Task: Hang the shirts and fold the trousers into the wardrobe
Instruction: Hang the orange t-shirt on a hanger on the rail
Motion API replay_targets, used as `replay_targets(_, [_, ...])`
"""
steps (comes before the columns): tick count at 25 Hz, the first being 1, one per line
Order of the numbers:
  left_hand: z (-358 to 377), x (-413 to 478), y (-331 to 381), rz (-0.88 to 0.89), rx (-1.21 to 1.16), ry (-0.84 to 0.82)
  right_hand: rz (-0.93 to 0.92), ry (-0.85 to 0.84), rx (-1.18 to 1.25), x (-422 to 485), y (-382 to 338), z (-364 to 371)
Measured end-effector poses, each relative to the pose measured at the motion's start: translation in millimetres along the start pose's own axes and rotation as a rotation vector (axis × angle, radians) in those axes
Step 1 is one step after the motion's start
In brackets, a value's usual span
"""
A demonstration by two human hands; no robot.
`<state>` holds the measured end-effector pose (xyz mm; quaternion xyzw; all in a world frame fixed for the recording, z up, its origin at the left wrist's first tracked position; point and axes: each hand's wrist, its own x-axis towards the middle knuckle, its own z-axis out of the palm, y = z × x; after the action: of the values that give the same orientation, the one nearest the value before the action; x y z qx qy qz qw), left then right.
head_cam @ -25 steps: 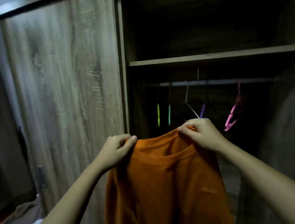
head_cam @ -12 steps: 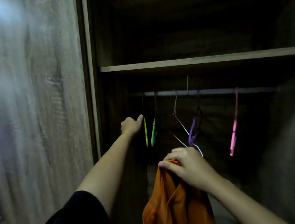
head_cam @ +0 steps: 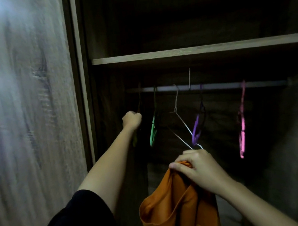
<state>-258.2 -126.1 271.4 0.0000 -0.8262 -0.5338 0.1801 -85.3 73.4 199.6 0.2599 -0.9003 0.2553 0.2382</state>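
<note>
An orange shirt (head_cam: 172, 206) hangs bunched from my right hand (head_cam: 196, 168), which grips it by the collar at the lower centre. My left hand (head_cam: 132, 120) reaches into the dark wardrobe and is closed around the leftmost hanger (head_cam: 139, 102), a yellowish one mostly hidden behind my fist and forearm. That hanger hangs from the metal rail (head_cam: 214, 86). Further right on the rail hang a green hanger (head_cam: 153, 130), a white wire hanger (head_cam: 178, 114), a purple hanger (head_cam: 197, 126) and a pink hanger (head_cam: 242, 122).
A wooden shelf (head_cam: 193, 50) runs just above the rail. The wardrobe's wood-grain door (head_cam: 32, 123) fills the left side, close to my left arm. The inside below the rail is dark, and something pale and blurred stands at the right edge.
My left hand let go of the shirt, reached up to the leftmost hanger and closed on it. The shirt now hangs bunched from my right hand alone. My view moved closer to the rail.
</note>
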Motion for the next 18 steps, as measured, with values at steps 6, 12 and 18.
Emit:
replay_targets(6, [-14.7,-12.5,9.5,0.068,0.072,0.02,-0.014,-0.022,-0.037,13.9,-17.9,8.1])
replay_targets(12, [-25.1,-30.5,9.9,0.048,0.135,0.063,0.048,0.005,-0.136,9.3,-32.5,-3.4])
replay_targets(18, [-44.9,-119.1,-47.9,0.039,-0.038,-0.015,0.091,-0.067,-0.156,-3.6,-44.9,15.4])
